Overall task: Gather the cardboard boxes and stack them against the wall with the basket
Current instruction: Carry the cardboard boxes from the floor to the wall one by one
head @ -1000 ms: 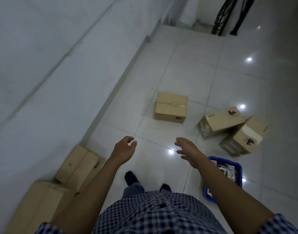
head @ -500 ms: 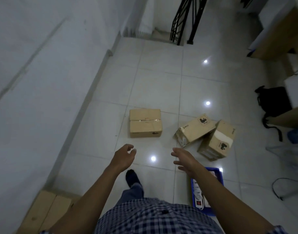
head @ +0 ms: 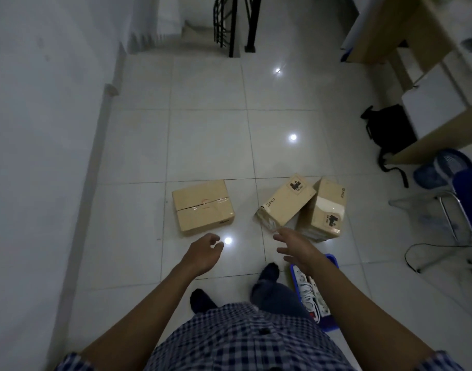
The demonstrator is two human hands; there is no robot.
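Observation:
Three cardboard boxes lie on the white tiled floor ahead. A taped plain box [head: 202,206] sits to the left. A labelled box [head: 284,202] leans tilted against a third box [head: 323,210] on the right. My left hand [head: 204,254] hovers empty, fingers loosely curled, just short of the plain box. My right hand [head: 296,247] is spread open, its fingertips close to the tilted box's near end. A blue basket [head: 330,326] with white power strips inside sits on the floor under my right forearm, partly hidden.
The white wall [head: 42,156] runs along the left. Black stair railings [head: 229,25] stand at the far end. A black bag [head: 390,129], wooden desk [head: 406,36] and blue chair [head: 465,188] crowd the right side. My feet in dark socks stand by the basket.
The view swung right and away from the wall, so the boxes stacked there left the frame. The three floor boxes came nearer and both hands reached closer to them.

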